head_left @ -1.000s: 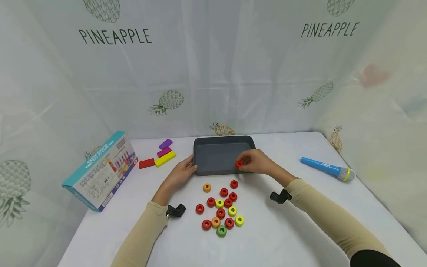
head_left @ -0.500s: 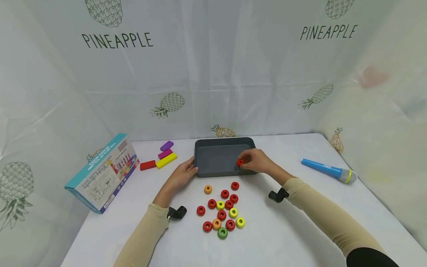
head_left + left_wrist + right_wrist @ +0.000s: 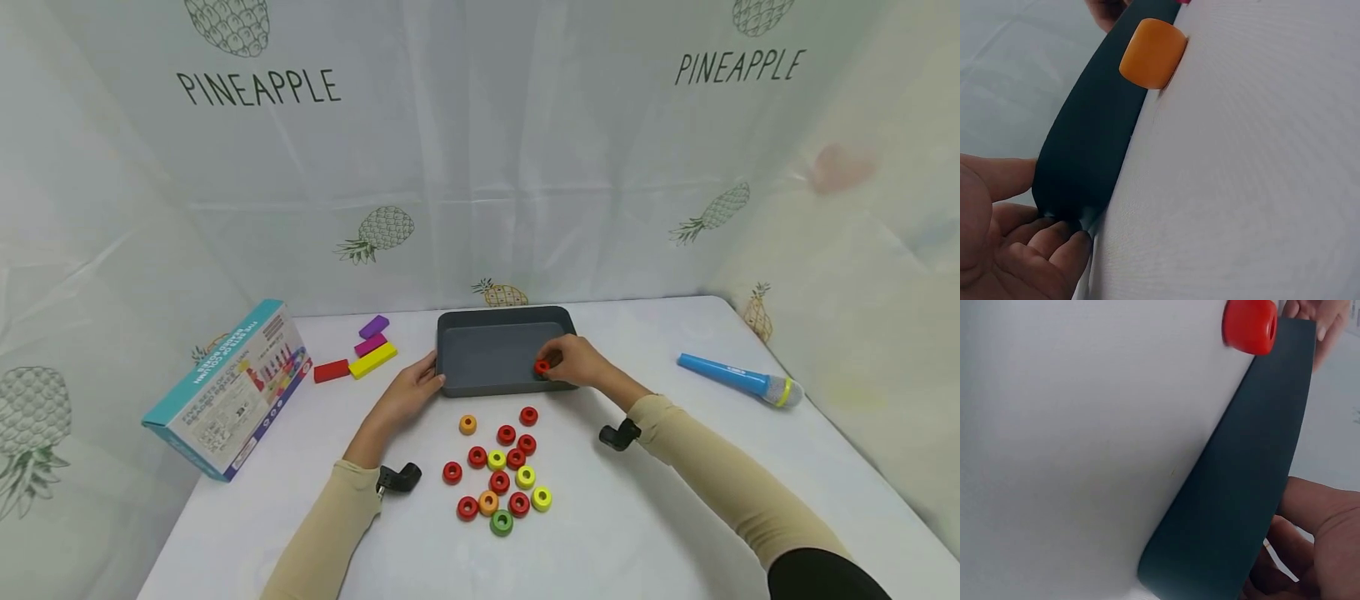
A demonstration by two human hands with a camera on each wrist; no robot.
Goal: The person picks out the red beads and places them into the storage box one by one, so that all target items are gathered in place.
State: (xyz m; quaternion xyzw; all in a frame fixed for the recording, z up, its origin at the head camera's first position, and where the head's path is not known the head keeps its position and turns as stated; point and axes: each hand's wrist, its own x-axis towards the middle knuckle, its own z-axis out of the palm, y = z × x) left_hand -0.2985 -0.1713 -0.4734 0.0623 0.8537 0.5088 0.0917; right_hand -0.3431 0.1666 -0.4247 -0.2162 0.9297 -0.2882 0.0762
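Head view: the right hand point(image 3: 573, 362) pinches a red ring point(image 3: 542, 367) just inside the near right corner of the grey tray point(image 3: 495, 321); the left hand point(image 3: 408, 390) steadies the tray's near left corner. Lowering the ring to the floor before letting go should prevent rolling. Left wrist view: curled fingers point(image 3: 1035, 250) grip the tray corner; an orange ring point(image 3: 1152, 53) lies beside its wall. Right wrist view: tray wall point(image 3: 1241, 487) and a loose red ring point(image 3: 1249, 326) on the table; the pinch itself is hidden.

tray point(image 3: 487, 321) behind rings point(image 3: 498, 467) | box point(image 3: 225, 383) left | microphone point(image 3: 738, 381) right
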